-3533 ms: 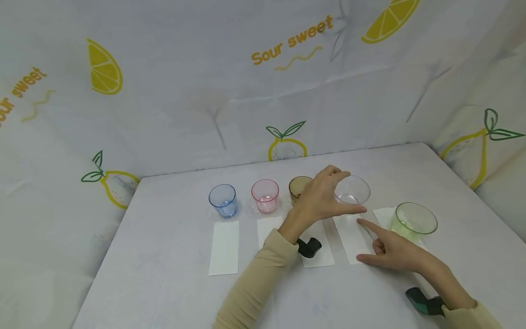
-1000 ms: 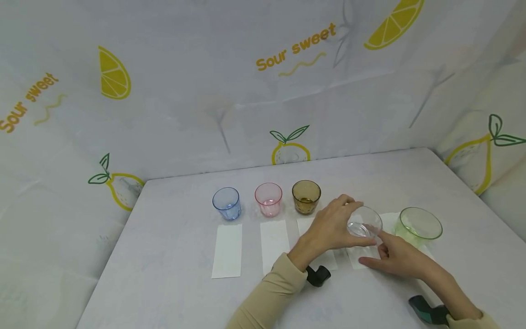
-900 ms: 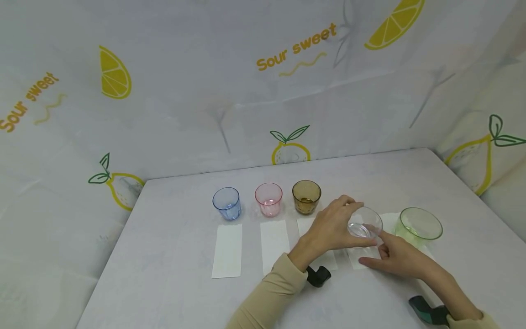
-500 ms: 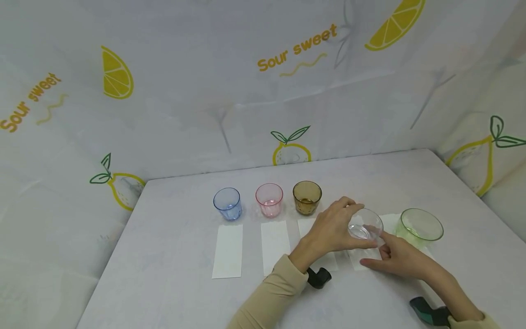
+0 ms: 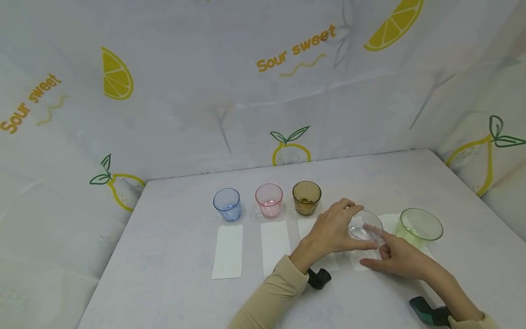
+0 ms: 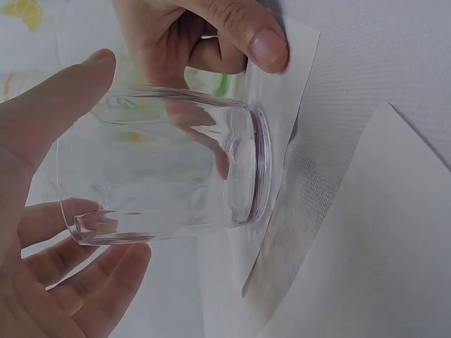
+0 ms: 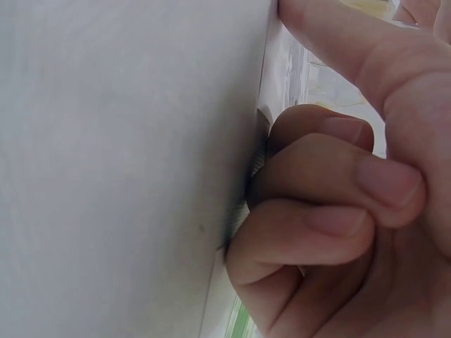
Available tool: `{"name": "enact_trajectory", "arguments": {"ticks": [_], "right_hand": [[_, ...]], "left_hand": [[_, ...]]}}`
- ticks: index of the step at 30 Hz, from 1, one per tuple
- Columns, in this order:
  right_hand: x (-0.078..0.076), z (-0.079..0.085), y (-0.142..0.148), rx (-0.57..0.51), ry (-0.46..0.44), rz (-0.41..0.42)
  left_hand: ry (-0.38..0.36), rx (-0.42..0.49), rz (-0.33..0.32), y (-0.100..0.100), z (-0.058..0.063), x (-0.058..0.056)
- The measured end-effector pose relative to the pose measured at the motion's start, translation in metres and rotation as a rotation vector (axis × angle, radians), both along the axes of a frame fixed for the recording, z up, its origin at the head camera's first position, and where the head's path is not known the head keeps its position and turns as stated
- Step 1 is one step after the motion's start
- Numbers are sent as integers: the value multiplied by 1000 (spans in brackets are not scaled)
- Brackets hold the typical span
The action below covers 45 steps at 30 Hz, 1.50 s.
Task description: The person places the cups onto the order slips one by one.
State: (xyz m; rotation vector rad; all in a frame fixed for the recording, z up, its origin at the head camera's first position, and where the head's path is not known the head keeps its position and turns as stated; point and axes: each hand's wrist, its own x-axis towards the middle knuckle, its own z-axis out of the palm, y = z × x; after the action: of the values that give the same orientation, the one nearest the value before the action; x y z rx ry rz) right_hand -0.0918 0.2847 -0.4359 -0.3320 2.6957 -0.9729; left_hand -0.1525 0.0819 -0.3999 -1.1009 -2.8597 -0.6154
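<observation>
My left hand point(image 5: 330, 226) grips a clear glass point(image 5: 365, 226) from its left side, thumb in front and fingers behind. The glass stands upright, its base close over a white paper strip point(image 5: 358, 261). In the left wrist view the thumb and fingers wrap the upper part of the glass point(image 6: 162, 169). My right hand point(image 5: 404, 258) lies low at the strip's right side. Its index finger stretches behind the glass and shows through it. The right thumb point(image 6: 271, 49) rests along the strip, while the other fingers point(image 7: 303, 243) are folded in.
A green glass point(image 5: 419, 226) stands just right of the right hand on another strip. Brown point(image 5: 306, 198), pink point(image 5: 269, 201) and blue point(image 5: 227, 204) glasses form a row behind white strips point(image 5: 228, 251). A printed cloth point(image 5: 185, 91) hangs behind the table.
Since the oldest frame, my left hand has brought the clear glass nearer, from behind the strip to over it. My right hand has stayed by the strip. Over the last second hardly anything moves.
</observation>
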Motion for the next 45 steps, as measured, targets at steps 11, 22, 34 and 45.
{"name": "enact_trajectory", "arguments": {"ticks": [11, 22, 34, 45], "right_hand": [[0, -1, -1, 6, 14, 5], [0, -1, -1, -22, 14, 4], [3, -1, -3, -63, 29, -32], [8, 4, -2, -49, 128, -85]], "left_hand": [[-104, 78, -20, -4, -1, -4], [-86, 86, 0, -3, -4, -3], [-89, 89, 14, -6, -3, -1], [-76, 126, 6, -25, 15, -13]]}}
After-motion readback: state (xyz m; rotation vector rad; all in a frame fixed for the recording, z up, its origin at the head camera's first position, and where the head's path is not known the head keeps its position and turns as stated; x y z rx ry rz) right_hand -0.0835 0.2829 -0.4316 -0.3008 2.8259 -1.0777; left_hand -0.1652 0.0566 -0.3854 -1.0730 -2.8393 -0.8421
